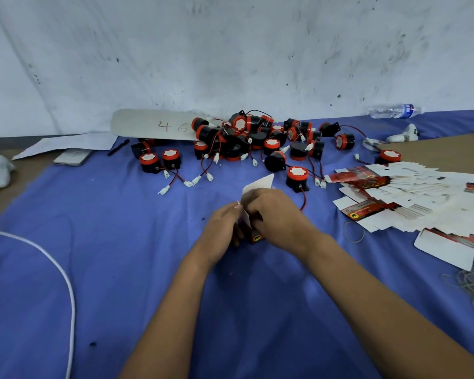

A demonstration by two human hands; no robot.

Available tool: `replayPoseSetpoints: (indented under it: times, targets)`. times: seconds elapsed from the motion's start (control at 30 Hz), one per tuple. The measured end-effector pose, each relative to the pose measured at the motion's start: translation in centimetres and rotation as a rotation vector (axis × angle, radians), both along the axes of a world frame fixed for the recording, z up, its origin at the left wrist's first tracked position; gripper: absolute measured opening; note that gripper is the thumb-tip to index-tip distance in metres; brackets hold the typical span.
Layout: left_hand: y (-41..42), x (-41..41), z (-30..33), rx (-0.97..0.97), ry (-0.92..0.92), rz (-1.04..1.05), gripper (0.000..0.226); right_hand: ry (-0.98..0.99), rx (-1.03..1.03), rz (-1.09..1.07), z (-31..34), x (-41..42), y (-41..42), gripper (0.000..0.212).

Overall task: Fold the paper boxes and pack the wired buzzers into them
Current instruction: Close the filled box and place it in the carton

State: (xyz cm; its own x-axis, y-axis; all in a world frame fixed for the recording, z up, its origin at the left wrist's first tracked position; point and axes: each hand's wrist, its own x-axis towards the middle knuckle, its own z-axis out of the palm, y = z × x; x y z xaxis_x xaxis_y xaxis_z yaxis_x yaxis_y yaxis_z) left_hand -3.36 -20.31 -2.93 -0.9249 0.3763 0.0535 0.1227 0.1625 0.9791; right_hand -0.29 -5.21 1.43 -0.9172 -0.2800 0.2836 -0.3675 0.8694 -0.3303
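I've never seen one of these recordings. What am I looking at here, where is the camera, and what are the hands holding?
There is no machine: a person works with bare hands, filmed by a camera worn on their head, looking down at a blue cloth-covered table. The left hand and right hand both hold one small red-and-white paper box, partly folded, its white flap up. Behind lies a pile of black-and-red round wired buzzers. To the right, flat unfolded paper boxes are fanned out, with rubber bands nearby.

Red-and-black buzzers (257,138), blue cloth (121,242)
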Motion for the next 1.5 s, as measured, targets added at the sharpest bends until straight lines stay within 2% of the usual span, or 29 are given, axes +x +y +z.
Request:
replayPoseSetpoints:
  times: [0.07,0.2,0.27,0.3,0.37,0.47,0.5,0.57,0.63,0.7,0.87,0.9,0.97,1.07,1.17,1.23,1.33,1.5]
  targets:
    - [0.3,0.3,-0.1,-0.009,0.043,-0.004,0.041,-0.056,0.012,0.023,0.6,0.3,0.3,0.02]
    - [0.8,0.3,-0.3,-0.026,0.088,-0.001,0.04,-0.239,0.223,0.026,1.1,1.0,0.9,0.028]
    - [1.3,0.3,-0.5,-0.039,0.115,0.039,0.042,-0.32,0.178,0.039,1.5,1.5,1.2,0.03]
    - [1.5,0.2,-0.6,-0.054,0.138,0.075,0.041,-0.304,0.115,0.043,1.8,1.7,1.6,0.03]
    - [2.1,0.1,-0.8,-0.09,0.167,0.144,0.04,-0.133,-0.131,-0.015,2.0,2.0,2.9,0.027]
    - [2.7,-0.2,-1.3,-0.121,0.152,0.226,0.028,0.236,-0.601,-0.326,1.5,1.7,5.4,0.024]
    - [2.7,-0.2,-1.4,-0.122,0.156,0.248,0.023,0.259,-0.721,-0.422,0.9,1.3,5.9,0.021]
    - [2.9,-0.4,-1.6,-0.096,0.175,0.269,0.015,0.042,-0.935,-0.469,-0.6,0.4,6.2,0.017]
    - [2.9,-0.5,-1.7,-0.092,0.21,0.275,0.012,-0.232,-1.028,-0.382,-2.4,0.0,5.7,0.022]
    - [2.8,-0.6,-1.7,-0.065,0.243,0.267,0.012,-0.289,-1.071,-0.299,-3.8,0.1,5.2,0.024]
    - [2.6,-0.6,-1.5,0.052,0.372,0.279,0.02,-0.149,-0.958,-0.103,-5.0,0.3,4.7,0.03]
    - [2.5,-0.7,-1.6,0.053,0.369,0.269,0.023,-0.133,-0.939,-0.081,-5.1,0.3,4.6,0.029]
    - [2.2,-0.8,-1.5,0.101,0.251,0.212,0.039,-0.111,-0.882,-0.085,-5.0,0.3,4.6,0.026]
    - [1.2,-0.7,-1.0,0.161,0.091,0.12,0.049,-0.174,-0.847,-0.078,-4.7,0.7,4.9,0.033]
    - [0.3,-0.7,-0.6,0.09,0.103,0.081,0.044,-0.303,-0.843,0.075,-4.4,1.3,6.0,0.03]
    - [0.0,-0.7,-0.6,0.032,0.156,0.06,0.035,-0.335,-0.83,0.089,-4.3,1.5,6.1,0.04]
    - [-0.5,-0.5,-0.8,-0.04,0.235,0.004,0.013,-0.128,-0.648,0.007,-4.3,1.5,5.4,0.043]
    - [-1.0,-0.4,-1.0,-0.151,0.323,-0.034,0.037,0.067,-0.46,0.046,-4.7,1.2,5.4,0.039]
